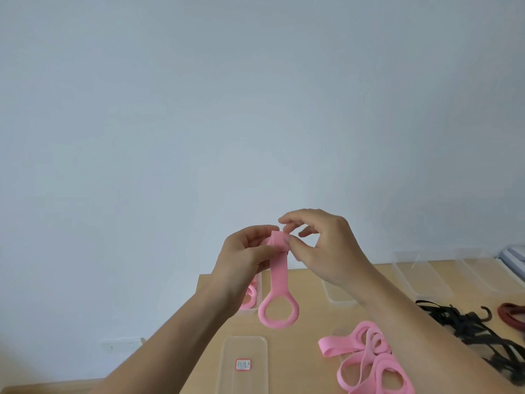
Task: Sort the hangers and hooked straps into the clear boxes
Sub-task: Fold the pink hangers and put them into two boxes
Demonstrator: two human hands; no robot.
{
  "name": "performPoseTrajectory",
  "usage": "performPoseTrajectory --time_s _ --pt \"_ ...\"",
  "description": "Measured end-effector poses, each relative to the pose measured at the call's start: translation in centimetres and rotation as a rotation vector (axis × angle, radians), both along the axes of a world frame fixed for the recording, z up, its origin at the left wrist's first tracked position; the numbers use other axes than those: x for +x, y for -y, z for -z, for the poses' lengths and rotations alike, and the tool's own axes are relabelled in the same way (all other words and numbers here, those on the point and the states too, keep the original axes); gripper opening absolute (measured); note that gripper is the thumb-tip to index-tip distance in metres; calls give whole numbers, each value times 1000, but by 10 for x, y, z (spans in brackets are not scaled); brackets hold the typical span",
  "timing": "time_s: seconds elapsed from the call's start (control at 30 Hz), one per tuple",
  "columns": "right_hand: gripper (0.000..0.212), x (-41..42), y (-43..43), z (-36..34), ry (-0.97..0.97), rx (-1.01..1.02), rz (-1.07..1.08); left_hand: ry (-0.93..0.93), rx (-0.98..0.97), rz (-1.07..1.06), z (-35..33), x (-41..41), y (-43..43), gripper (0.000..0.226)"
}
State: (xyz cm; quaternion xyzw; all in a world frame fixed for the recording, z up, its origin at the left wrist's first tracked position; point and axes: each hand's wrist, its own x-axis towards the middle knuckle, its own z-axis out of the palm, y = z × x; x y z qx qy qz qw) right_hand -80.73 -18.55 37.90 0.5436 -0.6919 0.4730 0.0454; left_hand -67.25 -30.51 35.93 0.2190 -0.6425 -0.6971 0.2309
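A pink hanger strap (278,280) with a ring at its lower end hangs in the air above the wooden table (306,325). My left hand (244,260) grips its upper part from the left. My right hand (321,245) pinches the folded top end from the right. A clear box (255,294) behind my left wrist holds pink hangers. A pile of pink hangers (366,359) lies at the lower right. Black hooked straps (466,325) lie further right.
A clear lid (244,365) with a red-edged label lies near the front edge. More clear boxes (420,277) stand at the back right, and another clear box (338,297) shows behind my right forearm. A dark red strap (514,312) lies at the far right. A wall socket (122,345) is below left.
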Motion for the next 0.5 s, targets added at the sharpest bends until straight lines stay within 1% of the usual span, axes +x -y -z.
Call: performPoseTrajectory --time_s 0.1,0.17,0.3,0.4,0.5 --pt "28 -5 3 3 -6 233 24 -19 -18 -49 0 -1 -2 61" --pt "25 -4 4 3 14 294 -21 -24 -34 -75 0 -1 -3 70" --pt "19 0 2 3 44 187 -39 -5 -36 -124 1 -1 -6 78" --pt "13 2 2 3 82 122 -32 23 -21 -151 2 -1 -7 71" --pt "13 1 1 3 104 30 -27 73 2 -155 2 0 -6 59"
